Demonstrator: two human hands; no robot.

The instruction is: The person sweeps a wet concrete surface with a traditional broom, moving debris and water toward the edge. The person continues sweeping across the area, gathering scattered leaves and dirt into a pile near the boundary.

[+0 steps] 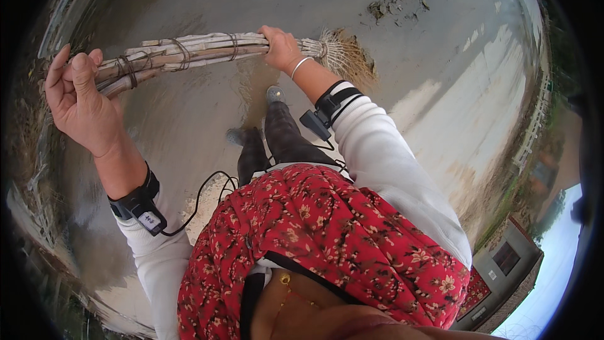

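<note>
Concrete ground [189,0]; broom [189,53] bristles blurred.

A long broom of bundled pale, weathered sticks [189,53] — its handle is several thin canes lashed together with loops of twine at a few spots along the length. It lies nearly level above the grey concrete ground, crossing from the left toward the middle. The straw-coloured bristle head [343,53] fans out at the right end, its tips down on the concrete amid a patch of brownish dirt — well below the cracked, broken spot near the ground's far edge.
</note>
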